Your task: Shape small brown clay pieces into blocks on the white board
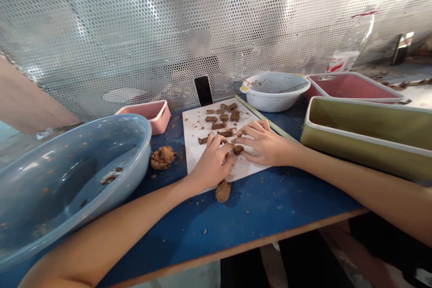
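Observation:
A small piece of brown clay [238, 149] lies on the white board [195, 162] between my hands. My left hand [214, 159] is curled, its fingertips touching the piece from the left. From the right, the thumb and fingers of my right hand [266, 146] close in on the same piece. Beyond my fingers, several small shaped clay pieces [222, 118] are spread over the board, some like short bars with widened ends. A rounded clay lump [223, 191] sits at the board's near edge, just below my left hand. Farther left, a rough clay lump [163, 158] rests on the blue table.
A large blue basin [135, 180] stands left, a pink box [162, 119] behind it. A phone [203, 91] leans against the perforated metal screen [162, 45]. Rightward are a green stick [266, 119], white bowl [270, 101], green trough [357, 150], pink tray [354, 87] and plastic bottle [357, 36].

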{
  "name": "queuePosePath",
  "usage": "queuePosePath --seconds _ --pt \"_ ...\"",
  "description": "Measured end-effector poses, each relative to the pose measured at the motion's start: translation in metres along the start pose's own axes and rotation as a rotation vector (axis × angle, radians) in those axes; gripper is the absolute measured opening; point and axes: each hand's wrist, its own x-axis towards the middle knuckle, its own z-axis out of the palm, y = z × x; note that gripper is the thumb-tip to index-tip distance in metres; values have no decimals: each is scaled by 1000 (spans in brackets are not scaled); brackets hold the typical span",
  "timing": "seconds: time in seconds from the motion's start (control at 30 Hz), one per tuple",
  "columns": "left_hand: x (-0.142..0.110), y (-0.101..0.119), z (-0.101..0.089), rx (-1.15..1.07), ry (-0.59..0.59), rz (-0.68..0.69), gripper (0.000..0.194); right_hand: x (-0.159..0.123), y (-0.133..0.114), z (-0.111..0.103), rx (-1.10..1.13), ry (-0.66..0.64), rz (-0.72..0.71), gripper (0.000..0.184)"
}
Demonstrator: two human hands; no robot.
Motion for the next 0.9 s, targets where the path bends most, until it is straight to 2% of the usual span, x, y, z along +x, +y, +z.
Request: queuePosePath --seconds 0.2,0.27,0.37,0.43,0.6,0.73,0.9 --pt "-1 -1 2 3 34 -46 30 -1 1 -3 70 56 81 30" --pt "-1 -3 2 -2 36 -64 31 0 -1 -6 109 66 69 27" --pt "-1 -6 2 -27 49 -73 33 2 -11 -12 183 57 -40 25" --pt "-2 -8 1 -45 66 -74 34 5 -23 -15 206 -5 -143 28" --pt "0 -13 2 -64 66 -110 40 8 -57 -14 167 -54 -266 45" --pt "4 -12 3 -104 104 -183 38 7 -64 -9 104 -12 -331 35" --pt "5 -8 1 -173 120 -185 31 7 -58 -12 128 19 -344 23"
